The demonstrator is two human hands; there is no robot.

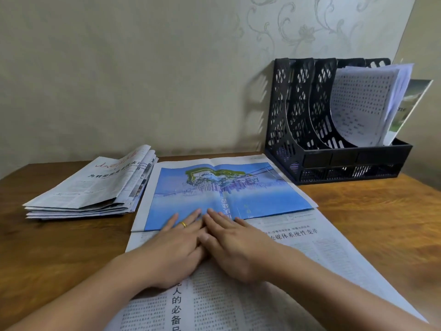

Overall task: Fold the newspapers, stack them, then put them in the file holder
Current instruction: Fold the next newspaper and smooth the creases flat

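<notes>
Both your left hand (177, 244) and right hand (235, 244) lie flat, fingers spread, gripping nothing, pressing the thin half-folded newspaper (214, 194) on the wood-grain table (358, 211), between the folded stack (95, 187) and the perforated black file holder (310, 120).

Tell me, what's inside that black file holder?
The file holder has printed white sheets and a green-covered booklet in its right-hand slots. The left slots look empty, though their bottoms are hidden.
</notes>
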